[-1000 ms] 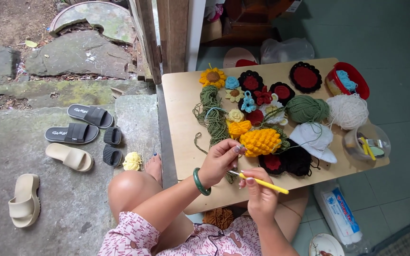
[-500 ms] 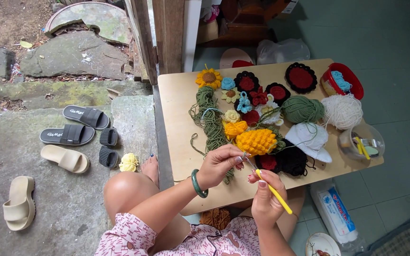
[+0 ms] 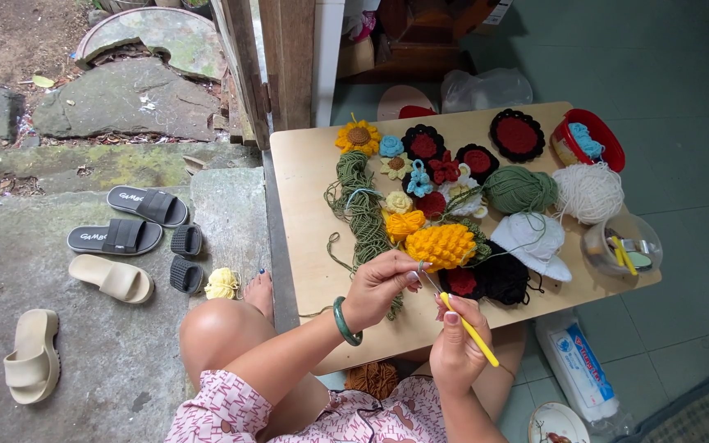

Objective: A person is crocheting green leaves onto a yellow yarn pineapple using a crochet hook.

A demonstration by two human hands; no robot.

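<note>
While both hands pinch shut — right on yellow hook, left on green yarn — crocheted flowers crowd ahead.

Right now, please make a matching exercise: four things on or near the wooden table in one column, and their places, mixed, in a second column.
1. yellow-handled crochet hook
2. green bangle
3. red plastic bowl
4. clear round container

a. on the left wrist
b. far right corner of the light wooden table
c. in the right hand
d. right edge of the table, below the white yarn ball

Pairs: 1-c, 2-a, 3-b, 4-d
</note>
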